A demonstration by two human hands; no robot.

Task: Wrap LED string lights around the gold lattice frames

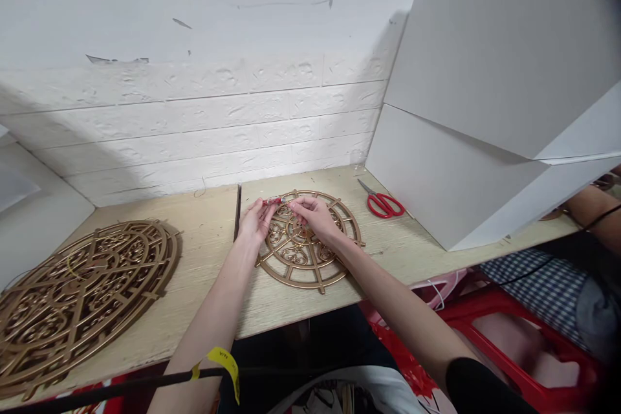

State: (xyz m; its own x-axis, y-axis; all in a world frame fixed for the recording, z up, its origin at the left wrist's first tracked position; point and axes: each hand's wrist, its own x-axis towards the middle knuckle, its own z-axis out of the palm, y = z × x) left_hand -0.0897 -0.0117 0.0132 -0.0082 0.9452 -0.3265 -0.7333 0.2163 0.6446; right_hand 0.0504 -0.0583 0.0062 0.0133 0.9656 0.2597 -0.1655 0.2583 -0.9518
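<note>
My left hand [254,220] is closed around a small red tube [273,201] with a silvery end, perhaps a glue tube, lying level in the fingers. Close to that silvery end, my right hand [314,215] has its thumb and fingertips pressed together in a pinch. Whatever may be between them is too small to make out. Below both hands a round bronze-coloured openwork grille [321,273] with scroll patterns rests flat on the wooden table [272,310]. The hands and wrists cover parts of its upper half.
To the left lies a stack of similar bronze grilles [165,252]. Red-handled scissors [385,204] sit right of the grille, beside a large white board partition [451,162]. A black cable [160,380] with yellow tape crosses the lower left. Another person's arm [594,210] shows at far right.
</note>
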